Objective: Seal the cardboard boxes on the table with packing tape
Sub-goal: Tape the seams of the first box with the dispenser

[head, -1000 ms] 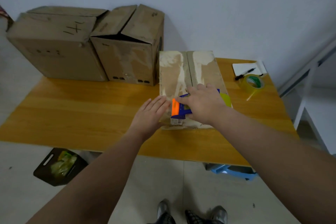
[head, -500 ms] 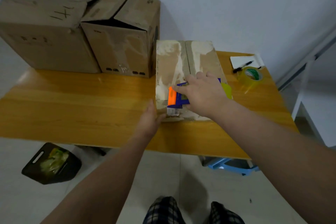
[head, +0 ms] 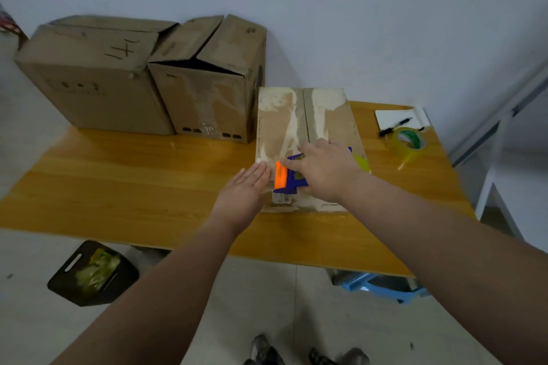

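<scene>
So this looks like the very start of a tape run. The right hand (head: 323, 172) is wrapped around the tape dispenser (head: 286, 179), which sits at the near end of the low box (head: 296, 121), right about on the middle seam. That box is on the right half of the table (head: 118, 187). The left hand (head: 246, 190) lies flat with its fingers straight and together against the box's near-left edge, and I'd guess it's bracing the box.

Next move, I reckon: drag the dispenser along the seam to the far end, pressing down steadily while the left hand stops the box sliding on that smooth wood-look top.

The cardboard is pretty beat up, with pale ragged patches where the surface layer has peeled off, so the tape might not stick well there. The dispenser is hard plastic, with a blue body and an orange piece.

The tall box (head: 204, 98) just to the left has flaps gaping open, so it's clearly not sealed. The big box (head: 89, 83) beside it is further left. There's a spare see-through yellowish tape roll (head: 407, 144) at the far right.
</scene>
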Available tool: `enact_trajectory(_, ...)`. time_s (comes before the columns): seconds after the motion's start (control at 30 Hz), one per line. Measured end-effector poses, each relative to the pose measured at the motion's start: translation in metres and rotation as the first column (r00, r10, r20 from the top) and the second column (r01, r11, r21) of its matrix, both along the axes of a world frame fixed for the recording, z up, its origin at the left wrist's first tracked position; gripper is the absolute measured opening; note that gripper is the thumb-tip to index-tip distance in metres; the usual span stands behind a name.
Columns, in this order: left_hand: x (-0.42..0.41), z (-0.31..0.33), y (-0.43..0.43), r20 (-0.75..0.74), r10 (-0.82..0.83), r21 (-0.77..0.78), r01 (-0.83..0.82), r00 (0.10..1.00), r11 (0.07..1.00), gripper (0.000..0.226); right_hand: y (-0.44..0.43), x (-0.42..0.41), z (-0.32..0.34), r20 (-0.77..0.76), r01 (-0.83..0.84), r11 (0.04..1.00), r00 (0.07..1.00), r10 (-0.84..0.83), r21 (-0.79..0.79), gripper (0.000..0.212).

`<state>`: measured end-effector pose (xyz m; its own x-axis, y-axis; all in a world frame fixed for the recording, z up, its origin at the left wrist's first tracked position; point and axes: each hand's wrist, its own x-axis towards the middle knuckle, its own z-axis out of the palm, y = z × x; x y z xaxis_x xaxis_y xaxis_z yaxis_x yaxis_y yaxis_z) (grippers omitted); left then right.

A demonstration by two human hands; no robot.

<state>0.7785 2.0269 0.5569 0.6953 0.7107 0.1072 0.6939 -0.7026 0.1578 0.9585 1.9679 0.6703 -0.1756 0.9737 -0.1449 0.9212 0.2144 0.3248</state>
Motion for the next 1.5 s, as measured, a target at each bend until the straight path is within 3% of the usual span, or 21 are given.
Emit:
enact_trajectory(0.2, -0.004, 0.005, 0.003, -0.002, 0.073, -0.078, -0.073, 0.997, 0.994, 0.061, -0.015, 0.049, 0.027, -0.016, -0.047, 0.998, 0.999, 0.046, -0.046, 0.071)
enact_trajectory(0.33, 0.004, 0.008, -0.004, 0.008, 0.126, -0.062, -0.125, 0.992, 0.990, 0.056, -0.035, 0.083, 0.030, 0.011, 0.044, 0.996, 0.999, -0.043, -0.074, 0.067)
enact_trajectory(0.63, 0.015, 0.017, -0.011, -0.115, 0.145, 0.020, -0.144, 0.983, 0.989, 0.059, -0.020, 0.074, 0.010, 0.056, 0.061, 0.990, 0.997, -0.055, -0.125, 0.057)
enact_trajectory(0.73, 0.033, 0.019, -0.023, -0.139, 0.174, 0.039, -0.170, 0.975, 0.985, 0.065, -0.020, 0.077, 0.007, 0.051, 0.057, 0.992, 0.997, -0.051, -0.110, 0.059)
enact_trajectory(0.9, 0.067, 0.018, -0.040, -0.119, 0.052, -0.067, -0.060, 0.992, 0.996, 0.071, -0.024, 0.081, 0.002, 0.021, 0.048, 0.996, 0.999, -0.046, -0.081, 0.059)
enact_trajectory(1.1, 0.073, 0.015, -0.040, -0.146, 0.084, -0.115, -0.101, 0.986, 0.988, 0.084, -0.025, 0.082, 0.003, 0.010, 0.017, 0.996, 1.000, -0.016, -0.085, 0.064)
enact_trajectory(1.3, 0.072, 0.017, -0.037, -0.101, 0.078, -0.143, -0.092, 0.992, 0.985, 0.089, -0.039, 0.115, 0.024, -0.279, 0.030, 0.995, 0.959, -0.056, -0.099, 0.080)
enact_trajectory(1.5, 0.072, 0.018, -0.037, -0.148, 0.070, -0.131, -0.090, 0.986, 0.987, 0.086, -0.062, 0.163, 0.024, -0.101, 0.083, 0.994, 0.991, -0.091, -0.075, 0.073)
